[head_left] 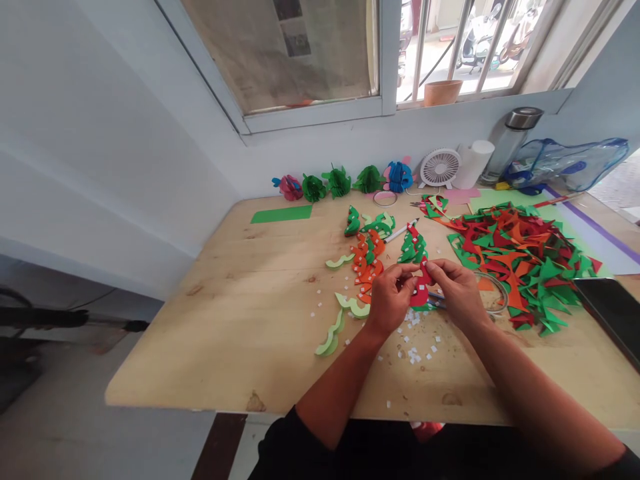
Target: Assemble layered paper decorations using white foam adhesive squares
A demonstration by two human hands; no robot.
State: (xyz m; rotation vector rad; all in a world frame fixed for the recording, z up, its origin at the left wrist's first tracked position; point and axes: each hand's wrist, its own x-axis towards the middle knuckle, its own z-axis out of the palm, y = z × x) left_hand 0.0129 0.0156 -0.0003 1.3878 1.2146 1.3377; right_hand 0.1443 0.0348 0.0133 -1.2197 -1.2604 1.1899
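Note:
Between my two hands is a red paper cutout (420,293) with small white squares on it. My left hand (393,297) pinches its left side. Fingers of my right hand (456,290) close on its upper right edge. Just beyond lies a stack of green cutouts (413,248) dotted with white squares. Orange wavy cutouts (367,260) are left of it, and pale green wavy strips (333,333) lie nearer me. Loose white squares (414,353) are scattered below my hands. Partly hidden behind my right hand is a roll of tape (495,293).
A heap of red, orange and green paper scraps (530,253) covers the right side. A phone (610,313) lies at the right edge. Along the wall stand folded paper figures (340,180), a small white fan (440,168) and a glass bottle (507,147). A green strip (281,214) lies at back left.

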